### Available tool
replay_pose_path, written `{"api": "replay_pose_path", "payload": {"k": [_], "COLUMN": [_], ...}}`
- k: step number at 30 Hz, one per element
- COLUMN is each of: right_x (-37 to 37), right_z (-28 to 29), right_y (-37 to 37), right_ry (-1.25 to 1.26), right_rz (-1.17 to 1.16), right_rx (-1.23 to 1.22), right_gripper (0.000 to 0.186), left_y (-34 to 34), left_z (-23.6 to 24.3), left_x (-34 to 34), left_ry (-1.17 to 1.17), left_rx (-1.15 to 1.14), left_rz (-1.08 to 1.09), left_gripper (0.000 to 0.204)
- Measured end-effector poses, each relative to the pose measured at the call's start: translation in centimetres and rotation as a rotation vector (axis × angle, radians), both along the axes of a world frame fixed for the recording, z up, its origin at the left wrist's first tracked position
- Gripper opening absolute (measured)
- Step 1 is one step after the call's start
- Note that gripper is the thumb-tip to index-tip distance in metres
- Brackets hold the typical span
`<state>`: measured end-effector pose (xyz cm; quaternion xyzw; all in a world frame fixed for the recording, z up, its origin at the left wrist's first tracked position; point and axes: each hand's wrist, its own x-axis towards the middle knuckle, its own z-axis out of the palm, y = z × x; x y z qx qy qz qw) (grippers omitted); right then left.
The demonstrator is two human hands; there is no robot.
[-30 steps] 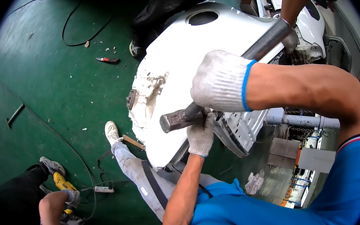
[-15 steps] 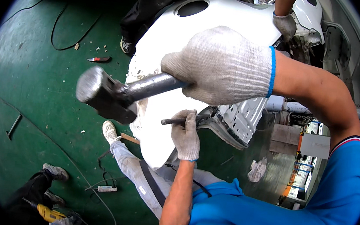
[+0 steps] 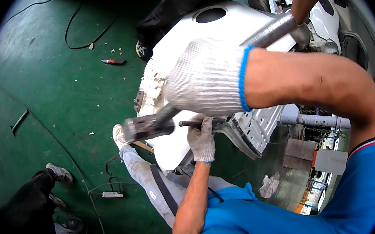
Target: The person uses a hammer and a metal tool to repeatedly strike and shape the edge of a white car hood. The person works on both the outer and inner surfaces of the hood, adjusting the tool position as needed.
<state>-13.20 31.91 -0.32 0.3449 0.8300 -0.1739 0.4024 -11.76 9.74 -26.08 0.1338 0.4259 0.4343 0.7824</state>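
Note:
My right hand (image 3: 207, 78), in a white knit glove with a blue cuff, is closed around the metal handle of a sledgehammer (image 3: 150, 127). The hammer's head hangs just left of a dark metal rod (image 3: 189, 123) like a chisel or punch, apart from its end. My left hand (image 3: 202, 139), also gloved, grips that rod lying nearly level, its other end toward the folded metal edge of a white car body panel (image 3: 176, 54). Holes pierce the panel's inner metal (image 3: 255, 128). Where exactly the rod's far end touches is hard to see.
A co-worker's gloved hand (image 3: 300, 36) is at the panel's far right, their dark trouser leg (image 3: 169, 7) beside it. On the green floor lie a red-handled knife (image 3: 113, 61), cables, a power strip (image 3: 112, 195) and a metal bar (image 3: 19, 122). Another person's shoe (image 3: 59, 173) shows lower left.
My right hand has swung the sledgehammer down and closer to the rod. My left hand keeps its grip on the rod. The yellow drill at lower left has gone out of view.

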Motion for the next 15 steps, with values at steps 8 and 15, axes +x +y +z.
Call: {"api": "replay_pose_path", "payload": {"k": [8, 15], "right_x": [-2.5, 0.1], "right_z": [-1.4, -0.5], "right_y": [1.1, -1.0], "right_ry": [0.556, -0.075], "right_rz": [0.079, 0.093], "right_rx": [0.312, -0.009], "right_gripper": [0.021, 0.020], "left_y": [-0.6, 0.6], "left_z": [-1.1, 1.1], "left_x": [0.7, 0.7], "left_ry": [0.088, 0.087], "left_rx": [0.189, 0.205], "left_rz": [-0.014, -0.100], "left_gripper": [0.018, 0.016]}}
